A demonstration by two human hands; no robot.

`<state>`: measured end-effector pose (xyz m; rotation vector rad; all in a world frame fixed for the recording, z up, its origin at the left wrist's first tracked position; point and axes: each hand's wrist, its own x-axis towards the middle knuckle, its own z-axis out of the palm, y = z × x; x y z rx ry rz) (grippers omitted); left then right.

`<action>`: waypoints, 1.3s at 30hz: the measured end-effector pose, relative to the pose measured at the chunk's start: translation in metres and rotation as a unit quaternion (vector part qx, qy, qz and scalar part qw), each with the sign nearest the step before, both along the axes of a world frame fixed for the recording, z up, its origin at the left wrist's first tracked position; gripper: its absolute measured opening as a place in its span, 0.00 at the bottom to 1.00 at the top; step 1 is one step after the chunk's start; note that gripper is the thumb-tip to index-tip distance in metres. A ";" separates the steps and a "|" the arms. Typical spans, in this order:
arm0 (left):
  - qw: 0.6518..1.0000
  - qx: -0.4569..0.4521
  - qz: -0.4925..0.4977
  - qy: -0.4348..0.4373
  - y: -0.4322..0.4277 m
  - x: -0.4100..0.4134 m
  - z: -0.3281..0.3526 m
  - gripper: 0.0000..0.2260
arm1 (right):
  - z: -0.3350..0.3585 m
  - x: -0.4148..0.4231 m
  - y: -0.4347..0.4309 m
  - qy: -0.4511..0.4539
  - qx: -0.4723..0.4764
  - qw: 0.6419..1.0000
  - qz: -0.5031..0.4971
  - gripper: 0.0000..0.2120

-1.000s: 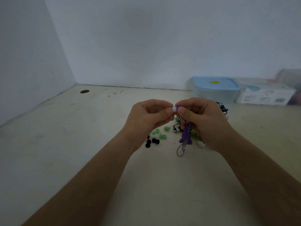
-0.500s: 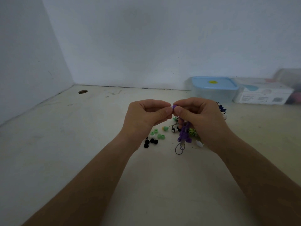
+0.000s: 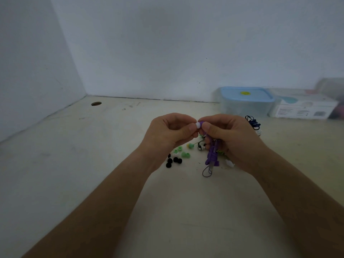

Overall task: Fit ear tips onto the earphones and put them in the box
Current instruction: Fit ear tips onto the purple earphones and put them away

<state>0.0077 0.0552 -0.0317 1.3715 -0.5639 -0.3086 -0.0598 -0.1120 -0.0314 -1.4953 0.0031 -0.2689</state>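
Both hands are raised above the table, fingertips meeting. My left hand point(image 3: 171, 131) pinches a small white ear tip point(image 3: 198, 124) between thumb and forefinger. My right hand point(image 3: 229, 138) grips the purple earphones point(image 3: 212, 153), whose bundled cable hangs down below the fist with a loop at the bottom. The white tip sits right against the purple earbud end at my right fingertips. Loose green ear tips point(image 3: 183, 152) and black ear tips point(image 3: 173, 161) lie on the table under the hands. The clear box with a blue lid point(image 3: 245, 101) stands shut at the back right.
A dark blue earphone bundle point(image 3: 252, 122) lies right of my right hand. More earphones point(image 3: 201, 146) and a white piece point(image 3: 229, 162) lie beneath it. A white carton point(image 3: 305, 108) stands beside the box. Walls close the left and back; a round hole point(image 3: 96, 103) is at back left.
The white ear tip, hidden between the fingertips half a second ago, shows again at the purple earbud end. Both hands stayed in nearly the same place.
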 end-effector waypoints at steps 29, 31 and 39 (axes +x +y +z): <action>0.997 0.054 -0.045 -0.039 0.004 -0.005 0.007 0.10 | 0.019 -0.009 -0.008 0.112 -0.108 0.988 -0.020 0.10; 0.997 0.044 -0.044 -0.034 0.003 -0.006 0.008 0.09 | 0.021 -0.011 -0.011 0.144 -0.110 0.983 -0.006 0.15; 0.999 -0.017 -0.050 0.000 0.001 -0.008 0.011 0.10 | 0.015 -0.015 -0.016 0.123 -0.355 0.922 0.094 0.18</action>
